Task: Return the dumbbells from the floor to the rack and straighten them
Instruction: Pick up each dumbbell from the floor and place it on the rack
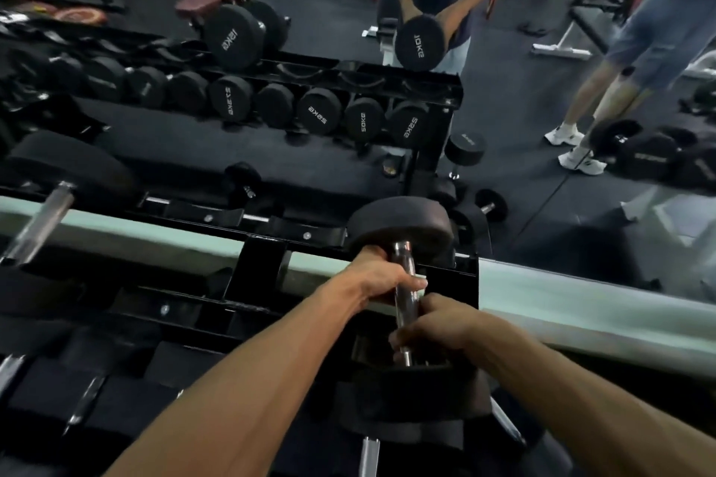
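Observation:
A black dumbbell (399, 223) with a chrome handle is held over the right end of the black rack (255, 267), its far head against the mirror ledge. My left hand (381, 277) grips the handle near the far head. My right hand (430, 325) grips the same handle lower down, close to the near head (407, 395). Several other dumbbells lie in the rack's lower rows at the left (89, 399).
A wall mirror (542, 205) fills the upper view above a pale green ledge (581, 306). It reflects me with the dumbbell, rows of racked dumbbells, benches, loose dumbbells on the floor and another person's legs at the right.

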The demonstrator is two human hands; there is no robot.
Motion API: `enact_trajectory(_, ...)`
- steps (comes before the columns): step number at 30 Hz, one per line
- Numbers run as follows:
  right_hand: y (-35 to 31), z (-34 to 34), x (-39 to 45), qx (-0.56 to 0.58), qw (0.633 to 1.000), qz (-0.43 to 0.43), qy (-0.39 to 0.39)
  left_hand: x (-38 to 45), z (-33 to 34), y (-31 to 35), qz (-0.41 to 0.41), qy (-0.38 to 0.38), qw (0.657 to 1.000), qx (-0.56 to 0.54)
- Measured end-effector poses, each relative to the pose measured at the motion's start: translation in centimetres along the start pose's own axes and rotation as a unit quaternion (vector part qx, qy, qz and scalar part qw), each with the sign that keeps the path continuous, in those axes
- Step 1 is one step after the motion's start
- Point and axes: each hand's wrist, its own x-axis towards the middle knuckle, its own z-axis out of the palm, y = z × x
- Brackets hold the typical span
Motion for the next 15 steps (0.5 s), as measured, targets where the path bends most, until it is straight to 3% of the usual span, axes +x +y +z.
enact_trajectory(15, -0.2, -2.3, 4.1, 0.041, 0.999, 0.004, -0.035, 4.0, 0.7, 0.2, -0.016, 0.014, 1.000, -0.009)
